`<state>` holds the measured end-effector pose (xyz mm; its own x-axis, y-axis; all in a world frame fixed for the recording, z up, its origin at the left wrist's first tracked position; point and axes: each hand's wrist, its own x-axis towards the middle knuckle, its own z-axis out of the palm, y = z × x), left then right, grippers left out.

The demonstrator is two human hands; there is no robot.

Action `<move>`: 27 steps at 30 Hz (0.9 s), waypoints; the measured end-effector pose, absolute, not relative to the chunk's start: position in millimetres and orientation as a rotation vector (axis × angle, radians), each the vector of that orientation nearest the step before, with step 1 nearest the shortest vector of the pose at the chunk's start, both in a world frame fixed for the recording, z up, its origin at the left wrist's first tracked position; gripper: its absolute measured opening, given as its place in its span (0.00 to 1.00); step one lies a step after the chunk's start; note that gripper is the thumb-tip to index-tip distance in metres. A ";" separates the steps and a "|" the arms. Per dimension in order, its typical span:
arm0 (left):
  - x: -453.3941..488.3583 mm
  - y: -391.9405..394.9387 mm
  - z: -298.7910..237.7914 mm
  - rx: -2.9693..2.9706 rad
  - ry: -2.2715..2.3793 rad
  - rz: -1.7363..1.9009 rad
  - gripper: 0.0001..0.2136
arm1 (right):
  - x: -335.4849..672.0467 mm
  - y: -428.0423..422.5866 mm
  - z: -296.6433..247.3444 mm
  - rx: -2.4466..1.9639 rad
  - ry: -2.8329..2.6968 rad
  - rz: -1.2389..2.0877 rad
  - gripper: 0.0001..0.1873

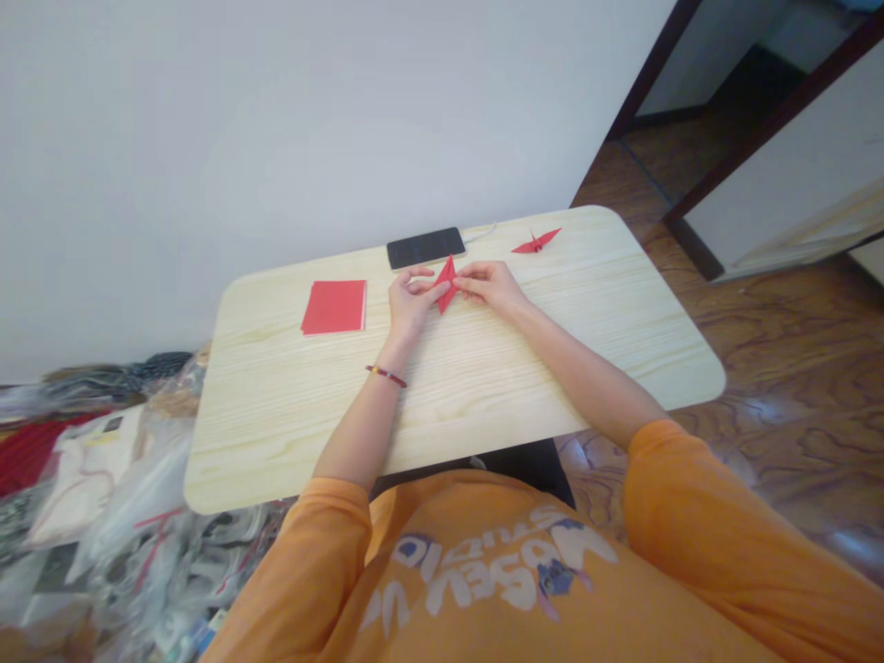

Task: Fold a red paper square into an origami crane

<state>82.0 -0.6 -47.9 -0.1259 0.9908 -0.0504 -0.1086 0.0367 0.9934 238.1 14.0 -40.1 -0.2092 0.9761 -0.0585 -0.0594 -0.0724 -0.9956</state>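
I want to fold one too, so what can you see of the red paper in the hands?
The red paper is folded into a narrow, pointed shape, like a slim kite, with sharp creases. It looks thin and matte, and is the same red all over. It stands tilted, with one tip pointing toward the phone and another toward the person. The left hand and right hand pinch it from either side, above the wooden table.

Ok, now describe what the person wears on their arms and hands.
Orange sleeves reach about to the elbows, leaving the forearms bare. A thin bracelet, dark red with a yellow section, circles the wrist of the left hand. The right hand shows no bracelet or ring.
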 end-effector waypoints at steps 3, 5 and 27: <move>82.1 -0.5 -47.1 1.032 1.244 1.299 0.19 | 238.1 13.8 -40.3 -1.107 -1.290 1.433 0.10; 82.1 -0.8 -46.3 1.037 1.240 1.284 0.19 | 238.3 13.5 -39.1 -1.106 -1.302 1.433 0.08; 82.3 -5.6 -38.8 0.991 1.086 1.051 0.22 | 237.5 18.6 -44.6 -1.033 -1.036 1.505 0.03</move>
<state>82.3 -5.6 -38.8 0.1373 0.9721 -0.1904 -0.1586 0.2113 0.9645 237.5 18.6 -44.6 -0.1400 0.9846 -0.1046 -0.2539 -0.1379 -0.9574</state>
